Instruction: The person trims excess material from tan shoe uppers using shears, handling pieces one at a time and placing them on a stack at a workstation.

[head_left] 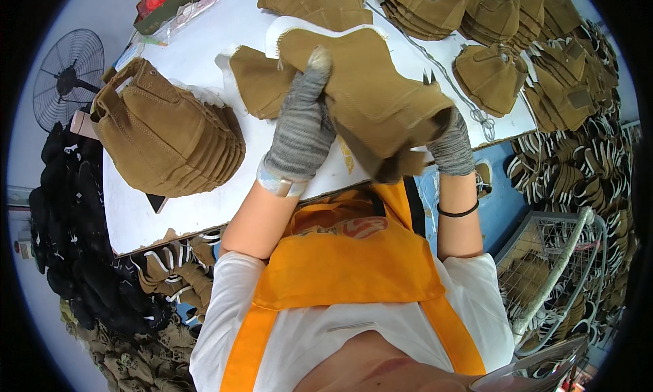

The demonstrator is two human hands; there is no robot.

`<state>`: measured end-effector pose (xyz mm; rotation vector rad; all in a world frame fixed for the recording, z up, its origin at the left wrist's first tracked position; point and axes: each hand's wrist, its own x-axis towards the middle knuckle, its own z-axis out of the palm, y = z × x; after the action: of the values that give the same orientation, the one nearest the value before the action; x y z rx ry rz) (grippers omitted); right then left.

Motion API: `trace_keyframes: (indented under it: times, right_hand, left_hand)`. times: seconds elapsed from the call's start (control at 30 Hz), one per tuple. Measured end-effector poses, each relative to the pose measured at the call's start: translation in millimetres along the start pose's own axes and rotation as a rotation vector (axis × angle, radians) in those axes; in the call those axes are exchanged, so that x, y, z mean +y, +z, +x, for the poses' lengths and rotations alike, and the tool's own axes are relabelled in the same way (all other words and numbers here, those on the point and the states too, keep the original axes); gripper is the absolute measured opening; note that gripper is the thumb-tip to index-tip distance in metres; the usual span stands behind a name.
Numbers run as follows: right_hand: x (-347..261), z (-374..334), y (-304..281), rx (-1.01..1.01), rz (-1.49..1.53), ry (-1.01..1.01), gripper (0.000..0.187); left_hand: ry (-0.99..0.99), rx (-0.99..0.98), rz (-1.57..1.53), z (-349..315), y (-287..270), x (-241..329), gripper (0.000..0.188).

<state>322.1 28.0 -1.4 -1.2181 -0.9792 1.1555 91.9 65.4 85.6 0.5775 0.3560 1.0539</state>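
Note:
A brown suede-like shoe upper (367, 69) with a white lining along its far edge is held up over the table, its near end blurred. My left hand (303, 123), in a grey knit glove, is closed on its left side with the thumb on top. On the right side, my gloved right hand (452, 143) grips the upper's end; its fingers are mostly hidden behind the material. Two small dark pointed tips (428, 77) stick up near that hand, and I cannot tell what they belong to. Another brown upper (262, 82) lies flat just beyond my left hand.
A stack of nested brown uppers (170, 137) stands at left on the white table (197, 215). More brown uppers (490, 79) and a thin cord (442, 65) lie at right. A wire basket (544, 256) stands at lower right, a fan (68, 79) at far left.

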Motion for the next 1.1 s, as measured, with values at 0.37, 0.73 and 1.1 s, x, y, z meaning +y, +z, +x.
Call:
trace_keyframes:
  times: [0.37,0.73,1.1]
  right_hand:
    - [10.6,-18.5,13.6,-0.013,-1.417,-0.392,0.043]
    - [18.5,-20.2,17.8,-0.223,-0.556,-0.430,0.048]
    - [-98.9,17.7,157.6,-0.723,0.721,0.137,0.017]
  left_hand:
    - [-0.027,-0.110,-0.053,-16.7,-2.0,-8.7,0.055]
    - [0.270,-0.042,0.512,-44.2,-5.0,22.4,0.077]
    - [0.671,0.024,0.631,-133.9,17.1,139.6,0.064]
